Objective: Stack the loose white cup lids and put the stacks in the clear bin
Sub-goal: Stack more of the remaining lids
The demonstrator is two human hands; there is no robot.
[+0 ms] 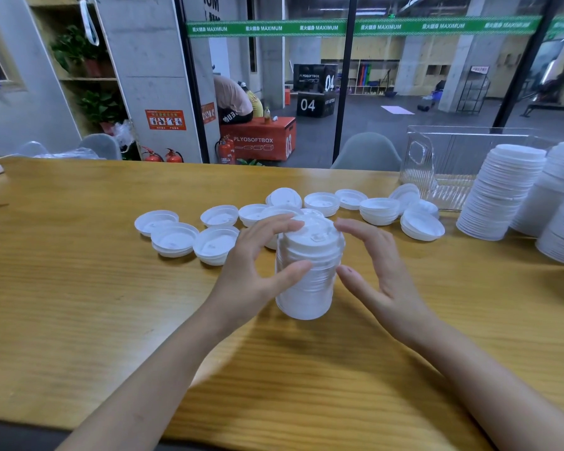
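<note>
Our left grip (258, 262) curls round the upright lid stack (306, 275) on the desk (79, 288). Our right grip (380, 268), released, fingers straight, flanks it.

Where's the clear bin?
Head view, far right of the table: the clear bin sits behind the loose lids, partly hidden by the tall lid stacks.

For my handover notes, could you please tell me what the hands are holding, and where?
The left hand grips the lid stack at its upper side; the right hand holds nothing.
</note>
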